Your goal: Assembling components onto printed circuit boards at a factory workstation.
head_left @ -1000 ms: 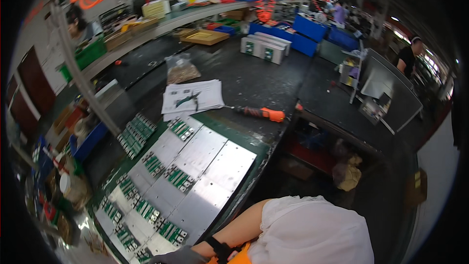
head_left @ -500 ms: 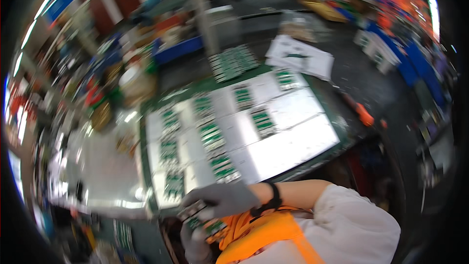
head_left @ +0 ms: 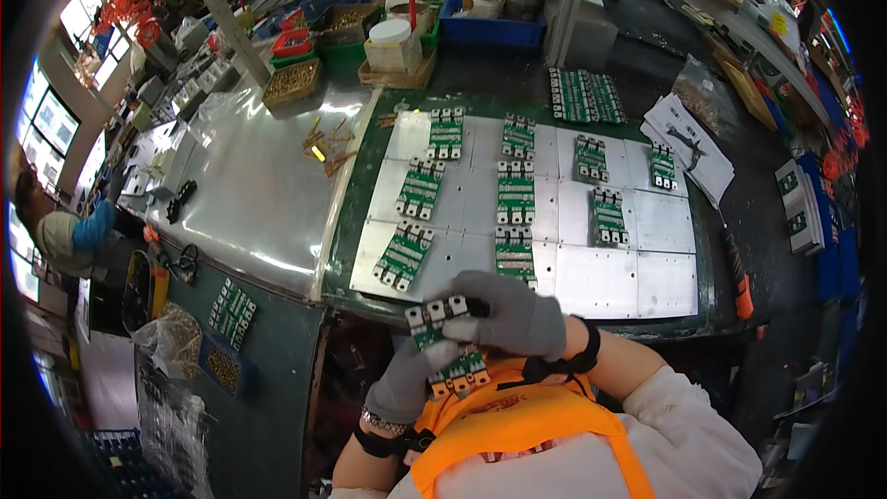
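Observation:
In front of my chest, below the near edge of the work table, both grey-gloved hands hold one green circuit board [head_left: 459, 371] with metal terminal blocks along its ends. My left hand [head_left: 405, 383] grips its lower left side, thumb across the face. From the right, my right hand [head_left: 517, 316] curls its fingers over the board's upper part. Just beyond lie flat silvery metal plates [head_left: 577, 282] on a green surface. Several similar boards rest on them in loose columns, the closest being a board [head_left: 515, 254] partly behind my right hand and a tilted board [head_left: 404, 257].
More boards [head_left: 587, 96] stand grouped behind the plates, near papers [head_left: 688, 143]. An orange-handled tool [head_left: 743, 296] lies at the right edge. Left are a shiny metal tabletop [head_left: 263, 194], a bin of small brass parts [head_left: 291, 83] and a side bench [head_left: 249, 420]. Another person [head_left: 69, 231] sits far left.
My view has swung left and steadied, so the plates now appear farther right. Both hands keep hold of the circuit board, and the boards on the plates keep their layout.

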`<state>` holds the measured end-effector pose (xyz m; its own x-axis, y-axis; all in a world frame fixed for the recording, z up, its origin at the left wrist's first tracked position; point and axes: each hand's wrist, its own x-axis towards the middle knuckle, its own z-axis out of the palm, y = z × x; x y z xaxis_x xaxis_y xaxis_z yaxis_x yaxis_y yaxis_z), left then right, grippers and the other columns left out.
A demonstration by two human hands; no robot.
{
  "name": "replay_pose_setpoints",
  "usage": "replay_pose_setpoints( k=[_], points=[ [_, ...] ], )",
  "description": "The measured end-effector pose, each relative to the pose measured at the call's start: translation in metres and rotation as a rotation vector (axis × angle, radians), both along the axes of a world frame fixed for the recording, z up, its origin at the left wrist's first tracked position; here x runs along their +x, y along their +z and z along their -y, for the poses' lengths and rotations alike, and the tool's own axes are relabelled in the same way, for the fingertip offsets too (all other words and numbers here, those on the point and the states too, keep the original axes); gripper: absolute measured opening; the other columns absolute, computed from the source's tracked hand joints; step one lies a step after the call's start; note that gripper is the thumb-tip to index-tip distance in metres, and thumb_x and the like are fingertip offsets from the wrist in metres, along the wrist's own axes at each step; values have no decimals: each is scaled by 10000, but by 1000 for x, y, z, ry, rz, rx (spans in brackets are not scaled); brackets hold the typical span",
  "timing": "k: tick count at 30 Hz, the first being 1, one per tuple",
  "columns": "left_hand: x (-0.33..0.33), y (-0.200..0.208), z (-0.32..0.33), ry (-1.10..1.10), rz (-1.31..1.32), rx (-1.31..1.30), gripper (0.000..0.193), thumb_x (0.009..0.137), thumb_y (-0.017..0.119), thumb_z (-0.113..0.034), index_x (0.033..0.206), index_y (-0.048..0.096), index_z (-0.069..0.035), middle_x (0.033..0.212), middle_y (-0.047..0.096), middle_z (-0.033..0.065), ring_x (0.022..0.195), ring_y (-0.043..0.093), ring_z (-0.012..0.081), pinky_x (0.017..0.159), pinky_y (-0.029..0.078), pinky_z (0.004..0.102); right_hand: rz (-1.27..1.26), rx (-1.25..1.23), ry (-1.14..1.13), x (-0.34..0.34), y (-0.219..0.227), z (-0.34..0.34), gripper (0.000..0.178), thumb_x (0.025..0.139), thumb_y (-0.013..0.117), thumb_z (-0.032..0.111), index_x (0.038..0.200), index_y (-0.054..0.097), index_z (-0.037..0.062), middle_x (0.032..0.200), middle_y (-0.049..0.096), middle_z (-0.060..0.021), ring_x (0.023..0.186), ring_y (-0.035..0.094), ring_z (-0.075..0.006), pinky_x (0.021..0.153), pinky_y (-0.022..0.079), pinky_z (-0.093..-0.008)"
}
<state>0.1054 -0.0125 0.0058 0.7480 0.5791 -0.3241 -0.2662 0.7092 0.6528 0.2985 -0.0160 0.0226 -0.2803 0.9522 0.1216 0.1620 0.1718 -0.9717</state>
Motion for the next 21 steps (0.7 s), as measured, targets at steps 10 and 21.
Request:
replay_pose_setpoints(
  k=[10, 21],
  points=[
    [6, 14, -3, 355, -37, 78, 459, 892, 500, -285, 1218, 500, 39, 993, 623, 102, 834, 624, 141, 664, 503, 230, 244, 463, -172, -8, 13, 10, 199, 741, 731, 201, 933, 696, 163, 1043, 578, -56, 963, 537, -250, 859, 427, -360],
    [-3, 11, 0, 445, -7, 76, 451, 958, 410, -343, 1208, 495, 22, 1010, 609, 89, 854, 599, 145, 711, 493, 267, 395, 507, -8, -29, 11, 9, 311, 671, 785, 241, 955, 681, 170, 1024, 581, -40, 895, 561, -239, 871, 371, -356]
  ],
)
